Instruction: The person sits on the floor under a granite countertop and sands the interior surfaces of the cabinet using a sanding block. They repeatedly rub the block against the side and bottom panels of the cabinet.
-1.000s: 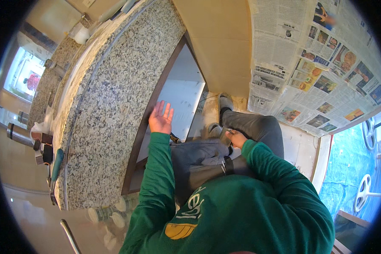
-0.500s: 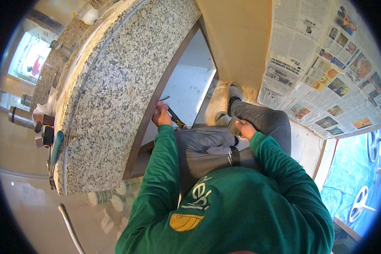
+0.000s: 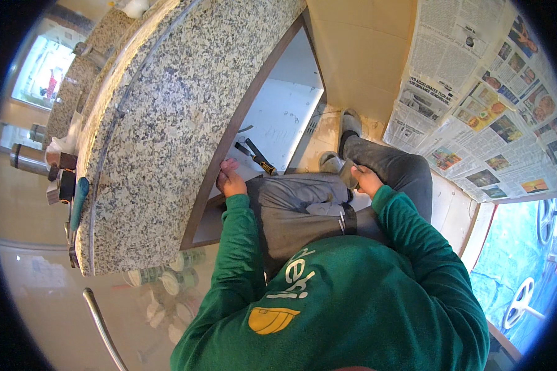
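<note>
My left hand point(image 3: 230, 179) is at the brown edge trim of the granite counter, its fingers curled. What they hold, if anything, cannot be made out. A tool with a black and yellow handle point(image 3: 260, 160) lies beside it on the white panel point(image 3: 277, 114) within the opening. Above that tool is a small dark strip point(image 3: 246, 128). My right hand point(image 3: 368, 180) is closed around a small flat grey-brown piece point(image 3: 349, 176) over my lap, near my knee. What the piece is does not show clearly.
The speckled granite counter point(image 3: 161, 123) fills the left, with a teal-handled tool point(image 3: 80, 201) and a metal cylinder point(image 3: 29, 159) at its outer edge. Newspaper sheets point(image 3: 476, 93) cover the panel at right. A blue sheet point(image 3: 498, 253) and white wheel-shaped handle point(image 3: 518, 303) are lower right.
My left hand has drawn back from the black and yellow tool toward the counter trim. The right hand still holds the grey-brown piece. The whole view has shifted slightly.
</note>
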### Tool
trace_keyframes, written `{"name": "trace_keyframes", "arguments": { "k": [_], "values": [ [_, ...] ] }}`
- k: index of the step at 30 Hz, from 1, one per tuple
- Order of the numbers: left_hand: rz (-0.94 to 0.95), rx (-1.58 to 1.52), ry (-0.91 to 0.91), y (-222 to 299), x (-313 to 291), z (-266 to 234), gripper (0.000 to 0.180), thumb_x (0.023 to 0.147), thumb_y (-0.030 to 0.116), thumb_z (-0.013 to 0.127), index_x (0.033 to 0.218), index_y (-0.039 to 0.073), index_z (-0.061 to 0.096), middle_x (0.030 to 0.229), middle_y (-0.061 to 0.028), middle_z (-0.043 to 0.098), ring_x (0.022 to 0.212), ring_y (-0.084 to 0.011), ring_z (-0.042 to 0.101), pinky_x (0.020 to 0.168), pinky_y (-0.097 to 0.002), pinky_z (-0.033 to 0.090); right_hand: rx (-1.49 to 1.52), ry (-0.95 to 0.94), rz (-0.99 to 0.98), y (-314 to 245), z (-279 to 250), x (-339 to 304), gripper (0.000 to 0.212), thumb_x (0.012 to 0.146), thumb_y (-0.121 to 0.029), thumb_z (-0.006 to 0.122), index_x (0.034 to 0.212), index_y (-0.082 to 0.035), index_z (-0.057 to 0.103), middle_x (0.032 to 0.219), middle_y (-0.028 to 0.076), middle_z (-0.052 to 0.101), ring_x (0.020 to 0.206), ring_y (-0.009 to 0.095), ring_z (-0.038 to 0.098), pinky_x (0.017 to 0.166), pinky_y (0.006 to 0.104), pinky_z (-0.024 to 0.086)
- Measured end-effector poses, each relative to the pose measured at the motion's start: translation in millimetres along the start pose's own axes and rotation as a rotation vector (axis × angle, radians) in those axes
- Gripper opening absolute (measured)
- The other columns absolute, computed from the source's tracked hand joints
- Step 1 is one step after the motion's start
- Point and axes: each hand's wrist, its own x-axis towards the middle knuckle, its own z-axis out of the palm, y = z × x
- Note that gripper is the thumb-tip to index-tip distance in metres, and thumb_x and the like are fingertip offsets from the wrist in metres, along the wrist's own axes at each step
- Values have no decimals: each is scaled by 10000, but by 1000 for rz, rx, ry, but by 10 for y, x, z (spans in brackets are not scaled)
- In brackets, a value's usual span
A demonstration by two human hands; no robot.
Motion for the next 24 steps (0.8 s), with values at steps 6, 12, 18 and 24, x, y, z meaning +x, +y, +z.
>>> {"name": "trace_keyframes", "arguments": {
  "k": [6, 12, 18, 24],
  "values": [
    [43, -59, 26, -95, -119, -374, 695, 1036, 555, 323, 1021, -63, 642, 979, -173, 700, 930, -249, 657, 867, -386, 484, 3, -47, -25, 34, -1, 16, 598, 965, -493, 549, 1384, -70, 493, 1085, 114, 659, 814, 233, 633, 619, 380, 516],
    [18, -30, 68, -306, -288, -787, 712, 1048, 550, 252, 1044, -43, 646, 975, -153, 702, 928, -257, 659, 879, -364, 489, 3, 7, -31, 4, 27, -14, 560, 976, -504, 524, 1349, -87, 523, 1033, 75, 671, 779, 221, 650, 625, 357, 536],
    [86, -61, 104, -640, -498, -980, 593, 1055, 473, 355, 1026, -45, 643, 932, -155, 707, 873, -240, 669, 850, -361, 503, 375, -142, 56, -399, 142, -284, 447, 981, -380, 596, 1301, -76, 523, 1080, 85, 654, 819, 249, 679, 654, 355, 579],
    [-25, 59, 98, -522, -521, -964, 423, 1032, 352, 461, 1044, -27, 649, 959, -130, 714, 865, -227, 671, 835, -346, 506, 351, -399, -56, -1125, 760, -681, 481, 955, -305, 645, 1317, -30, 489, 1117, 92, 637, 741, 236, 663, 622, 331, 598]
  ]
}}
